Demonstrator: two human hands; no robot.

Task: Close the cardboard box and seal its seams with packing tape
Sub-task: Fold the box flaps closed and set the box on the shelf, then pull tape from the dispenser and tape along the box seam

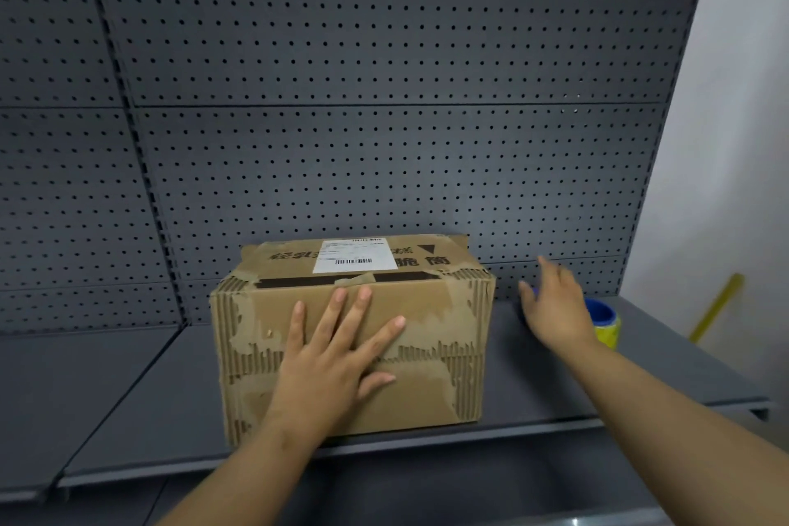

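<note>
Shelf [555,376]: grey, pegboard behind; carries everything.
Cardboard box [435,389]: mid-shelf, long axis left to right, flaps down, a dark gap along the top seam.
Left hand [337,350]: fingers spread, pressed flat on the near flap, gripping nothing.
Right hand [555,303]: open and empty, reaching right, just short of the tape; clearly the nearer hand.
Tape roll [604,322]: right of the box, partly hidden by that hand.

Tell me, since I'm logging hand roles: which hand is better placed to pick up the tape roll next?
Right. The right hand is open and right beside the tape roll on the shelf, while the left hand lies flat on the cardboard box, holding it.
</note>
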